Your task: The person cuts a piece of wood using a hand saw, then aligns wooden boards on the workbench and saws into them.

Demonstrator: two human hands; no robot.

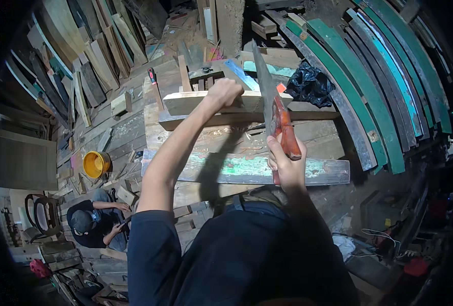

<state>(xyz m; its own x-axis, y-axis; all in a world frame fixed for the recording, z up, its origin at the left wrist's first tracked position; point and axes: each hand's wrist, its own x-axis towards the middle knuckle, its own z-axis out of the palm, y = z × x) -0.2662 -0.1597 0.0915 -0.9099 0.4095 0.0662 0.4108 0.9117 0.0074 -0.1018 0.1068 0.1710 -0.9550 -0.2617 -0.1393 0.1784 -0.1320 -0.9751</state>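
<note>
My right hand (290,166) is wrapped round the reddish-brown wooden handle of a handsaw (286,130). The saw's grey blade points away from me and crosses the right part of a pale wooden board (190,103). Over the middle of that board my left hand (225,94) is closed, its fingers curled at the far edge and partly hidden. The board rests along a darker timber beam (226,120). Nearer to me, a plank with worn green paint (236,166) lies across the workbench (157,136).
Long curved green planks (346,76) are stacked at the right. A black plastic bag (310,84) sits beside them. Boards (101,56) lean at the far left, above a yellow bucket (96,164). At the lower left another person (96,224) sits. A red-handled screwdriver (153,76) stands by the bench.
</note>
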